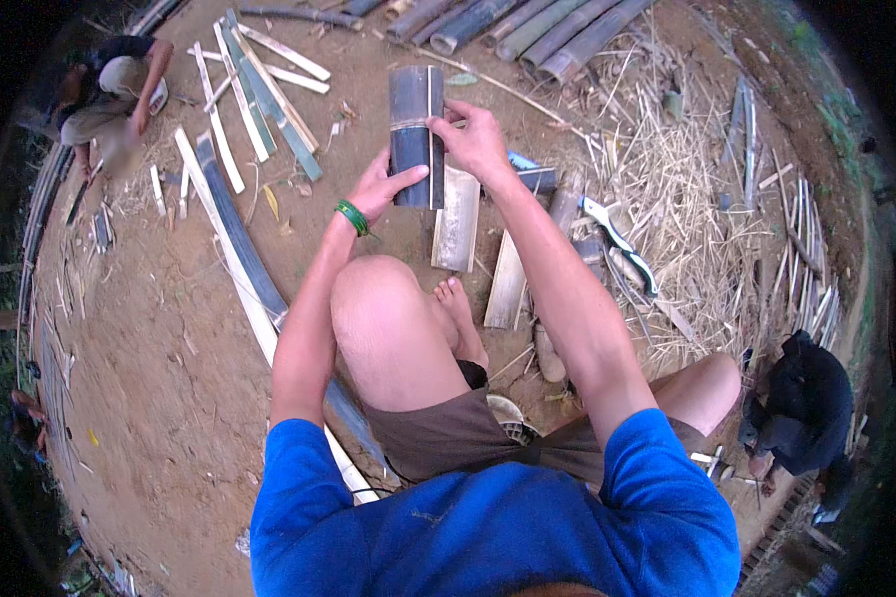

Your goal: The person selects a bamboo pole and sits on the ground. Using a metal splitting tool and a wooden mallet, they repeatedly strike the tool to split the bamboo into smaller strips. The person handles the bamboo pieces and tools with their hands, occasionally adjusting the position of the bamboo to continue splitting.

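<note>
In front of me, above the ground, I hold up a short dark bamboo section (406, 154) with a node ring across its middle. A pale line runs down its right side, along a narrow dark strip. My left hand (376, 187), with a green band at the wrist, grips the lower left, thumb across the front. My right hand (476, 141) pinches the right edge near the node; some of its fingers are hidden behind. Below the section, a split bamboo half (455, 229) lies with its pale inside up, and another split piece (508, 284) lies beside it.
A saw with a white and black handle (622, 249) lies right, by pale shavings (682, 179). Long bamboo strips (239, 254) curve past my left; shorter strips (264, 90) lie beyond. Bamboo poles (558, 40) lie at the top. Other people crouch upper left (110, 75) and right (806, 398).
</note>
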Demonstrator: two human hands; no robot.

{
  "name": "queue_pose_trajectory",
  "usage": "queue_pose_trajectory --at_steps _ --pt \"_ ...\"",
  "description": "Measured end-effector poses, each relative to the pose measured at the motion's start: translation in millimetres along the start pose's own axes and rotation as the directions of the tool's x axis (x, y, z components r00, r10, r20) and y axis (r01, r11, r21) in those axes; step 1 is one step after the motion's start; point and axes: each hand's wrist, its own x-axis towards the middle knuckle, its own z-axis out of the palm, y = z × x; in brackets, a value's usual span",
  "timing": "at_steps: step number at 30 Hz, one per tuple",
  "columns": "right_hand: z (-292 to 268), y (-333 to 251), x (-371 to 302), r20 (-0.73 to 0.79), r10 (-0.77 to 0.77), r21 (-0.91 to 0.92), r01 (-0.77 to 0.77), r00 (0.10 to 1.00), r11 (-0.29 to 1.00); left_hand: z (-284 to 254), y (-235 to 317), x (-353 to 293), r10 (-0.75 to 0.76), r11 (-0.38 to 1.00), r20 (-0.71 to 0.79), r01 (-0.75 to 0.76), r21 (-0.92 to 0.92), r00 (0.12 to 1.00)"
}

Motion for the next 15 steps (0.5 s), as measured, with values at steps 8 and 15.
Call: queue_pose_trajectory --at_steps 8,15 --pt "-50 -126 -10 -0.239 -0.242 -0.037 0.24 0.94 0.97 25 127 -9 0.195 0.961 0.055 -0.202 0.187 0.979" --pt "-91 -196 -51 -0.359 -0.352 -0.041 0.362 0.865 0.931 69 186 -40 0.31 0.932 0.061 -0.316 0.178 0.949"
